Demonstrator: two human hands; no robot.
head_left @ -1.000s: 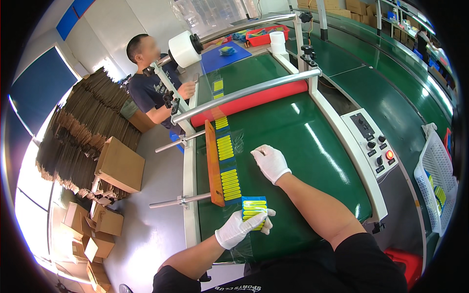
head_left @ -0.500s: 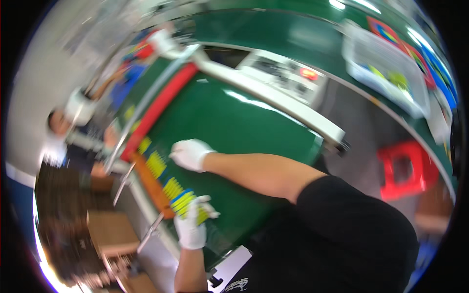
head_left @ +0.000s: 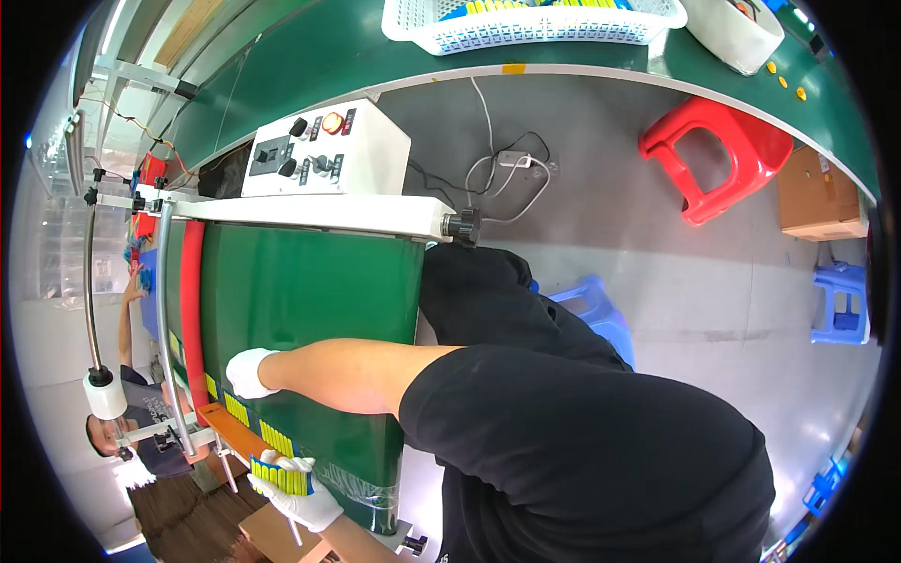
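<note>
Pack (head_left: 282,479): yellow and blue, pinched in the left hand's (head_left: 307,507) fingers
Guide (head_left: 233,430): orange bar, its end just beside those fingers
Right hand (head_left: 251,373): cannot tell finger spread
Belt (head_left: 310,291): bare green from right fingers to white rail (head_left: 319,214)

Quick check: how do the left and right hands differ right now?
The left hand holds a striped pack; the right hand holds nothing visible. The left hand is by the orange guide; the right hand is over the green belt, nearer the red roller. Both wear white gloves.
</note>
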